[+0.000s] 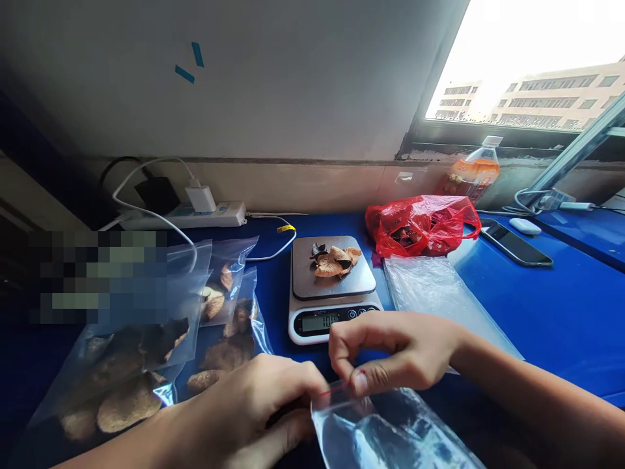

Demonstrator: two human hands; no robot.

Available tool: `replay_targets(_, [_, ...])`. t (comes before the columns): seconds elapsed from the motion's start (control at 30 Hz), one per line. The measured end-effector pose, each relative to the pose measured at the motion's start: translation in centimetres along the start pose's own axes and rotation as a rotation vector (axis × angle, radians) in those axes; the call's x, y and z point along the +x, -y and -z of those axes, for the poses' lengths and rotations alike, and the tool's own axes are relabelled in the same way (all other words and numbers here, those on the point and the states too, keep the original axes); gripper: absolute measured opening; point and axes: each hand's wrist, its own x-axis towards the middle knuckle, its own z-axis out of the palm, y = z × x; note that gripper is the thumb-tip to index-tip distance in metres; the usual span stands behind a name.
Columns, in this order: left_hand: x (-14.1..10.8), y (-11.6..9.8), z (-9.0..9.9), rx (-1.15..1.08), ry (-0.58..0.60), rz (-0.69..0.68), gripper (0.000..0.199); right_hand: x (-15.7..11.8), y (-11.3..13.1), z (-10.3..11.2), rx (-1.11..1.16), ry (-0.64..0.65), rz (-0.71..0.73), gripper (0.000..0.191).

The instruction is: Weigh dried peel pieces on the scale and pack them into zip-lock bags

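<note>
Both of my hands are at the top edge of a clear zip-lock bag [390, 433] with a red seal line. My left hand [263, 404] pinches its left corner. My right hand [395, 348] grips the same edge between thumb and bent fingers, a little to the right. Just beyond them stands a white digital kitchen scale [295, 312] with a steel plate, its display partly hidden by my right hand. Several brown and dark dried pieces [334, 262], curled like mushroom or peel, lie in a small heap on the plate.
Zip-lock bags holding brown pieces [129, 404] lie at the left. A red plastic bag [422, 225], flat clear bags [439, 290], a phone [517, 241] and an orange drink bottle [476, 170] are at the right. A power strip [229, 213] with cables runs along the wall.
</note>
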Motion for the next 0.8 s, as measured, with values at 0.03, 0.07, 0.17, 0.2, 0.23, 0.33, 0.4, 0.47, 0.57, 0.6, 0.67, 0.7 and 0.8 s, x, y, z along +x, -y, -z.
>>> replay_targets(0.03, [-0.4, -0.1, 0.0, -0.053, -0.007, 0.055, 0.015, 0.0, 0.0, 0.1, -0.038, -0.020, -0.006, 0.013])
replay_targets(0.07, [-0.7, -0.1, -0.1, -0.122, -0.004, 0.104, 0.019, 0.0, 0.1, 0.1, -0.067, -0.047, -0.012, 0.014])
replay_targets(0.17, [-1.3, 0.0, -0.3, -0.425, 0.013, 0.205, 0.025, 0.0, 0.2, 0.2, -0.142, -0.103, -0.049, 0.019])
replay_targets(0.2, [-1.3, 0.1, -0.3, -0.540, 0.014, 0.229, 0.026, 0.0, 0.3, 0.3, -0.181, -0.116, -0.060, 0.020])
replay_targets(0.23, [-1.2, 0.2, -0.2, -0.645, 0.003, 0.245, 0.031, 0.0, 0.3, 0.5, -0.238, -0.134, -0.066, 0.021])
replay_targets(0.33, [-0.4, 0.5, 0.2, -0.888, -0.155, 0.239, 0.045, -0.1, 0.5, 0.8, -0.472, -0.265, -0.012, 0.024])
replay_targets(0.4, [0.2, 0.6, 0.6, -1.016, -0.303, 0.244, 0.045, -0.2, 0.7, 0.8, -0.580, -0.366, 0.056, 0.022])
replay_targets(0.47, [0.5, 0.8, 0.8, -1.119, -0.393, 0.292, 0.041, -0.3, 0.9, 0.5, -0.617, -0.442, 0.123, 0.017])
replay_targets(0.57, [0.7, 1.3, 0.8, -1.167, -0.398, 0.368, 0.032, -0.3, 1.0, -0.3, -0.607, -0.492, 0.180, 0.011])
replay_targets(0.6, [0.7, 1.5, 0.9, -1.155, -0.406, 0.365, 0.032, -0.3, 1.0, -0.6, -0.584, -0.499, 0.183, 0.009])
replay_targets(0.67, [0.5, 2.0, 1.3, -1.094, -0.440, 0.322, 0.036, -0.3, 0.9, -1.0, -0.532, -0.509, 0.175, 0.006])
replay_targets(0.7, [0.4, 2.1, 1.7, -1.039, -0.458, 0.295, 0.037, -0.3, 0.8, -1.1, -0.515, -0.524, 0.172, 0.007])
replay_targets(0.8, [0.0, 2.3, 2.8, -0.639, -0.517, 0.253, 0.038, 0.1, 0.3, -1.4, -0.514, -0.622, 0.146, 0.006])
